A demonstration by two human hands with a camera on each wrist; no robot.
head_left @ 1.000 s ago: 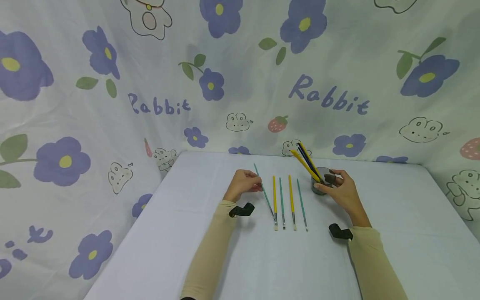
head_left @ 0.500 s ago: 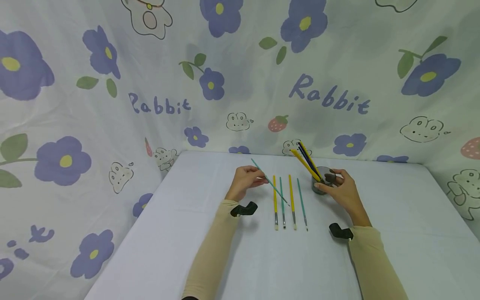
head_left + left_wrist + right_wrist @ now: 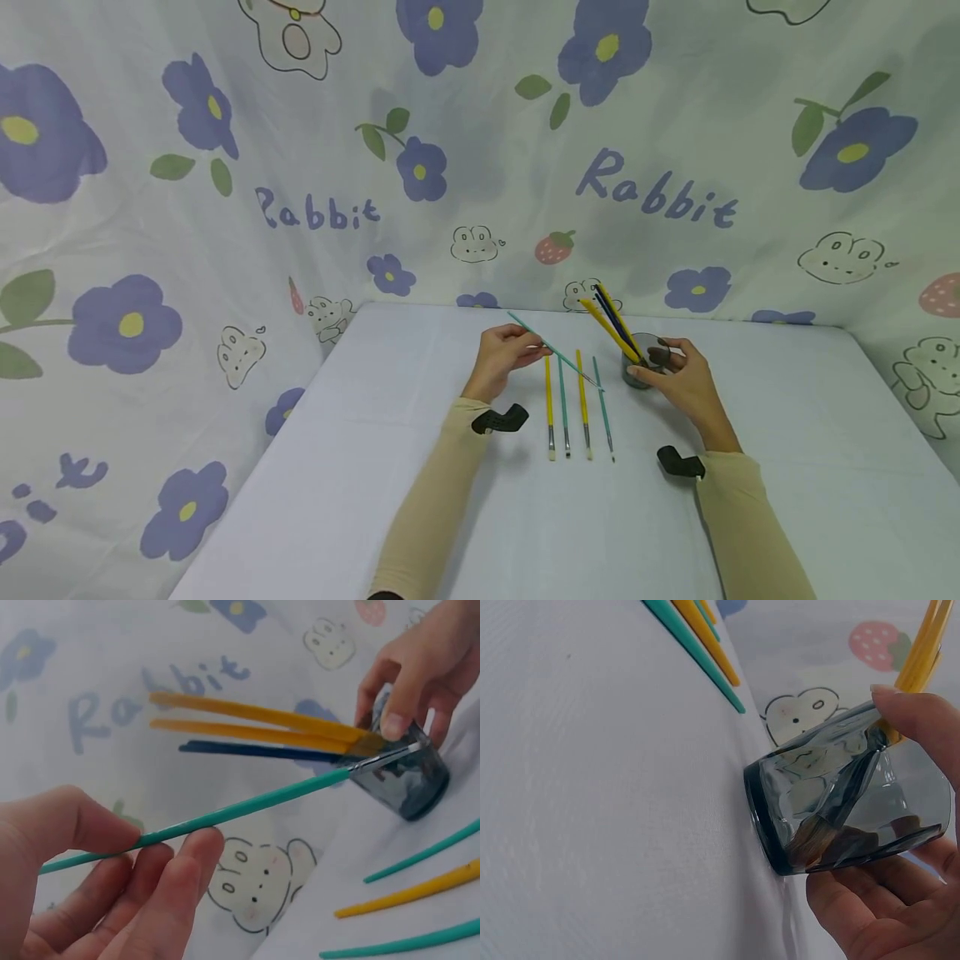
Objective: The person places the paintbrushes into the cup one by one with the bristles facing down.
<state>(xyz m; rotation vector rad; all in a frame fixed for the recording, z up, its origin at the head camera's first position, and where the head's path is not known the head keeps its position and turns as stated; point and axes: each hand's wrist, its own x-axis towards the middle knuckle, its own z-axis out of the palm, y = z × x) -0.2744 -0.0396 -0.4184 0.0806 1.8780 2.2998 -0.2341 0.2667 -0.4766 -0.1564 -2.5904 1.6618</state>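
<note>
My left hand [image 3: 508, 357] pinches a teal paintbrush [image 3: 247, 806] between thumb and fingers, its bristle end pointing right and down towards the glass. The brush is held above a row of paintbrushes lying on the table, two yellow [image 3: 582, 400] and two teal [image 3: 605, 410]. On the right, my right hand [image 3: 684, 379] grips a smoky grey glass [image 3: 817, 795] around its side. Yellow brushes [image 3: 255, 716] and dark blue brushes [image 3: 259, 751] lean in that glass, bristles down, as the right wrist view shows. In the left wrist view the held brush's tip overlaps the glass; whether they touch I cannot tell.
A white cloth covers the table [image 3: 300, 500]. Behind it hangs a white curtain [image 3: 495, 108] printed with purple flowers, rabbits and lettering. Black wrist mounts sit on both beige sleeves [image 3: 431, 500].
My left hand has lifted the teal paintbrush off the table and moved right, swinging its bristle end over the row towards the glass. The right hand and glass have stayed in place.
</note>
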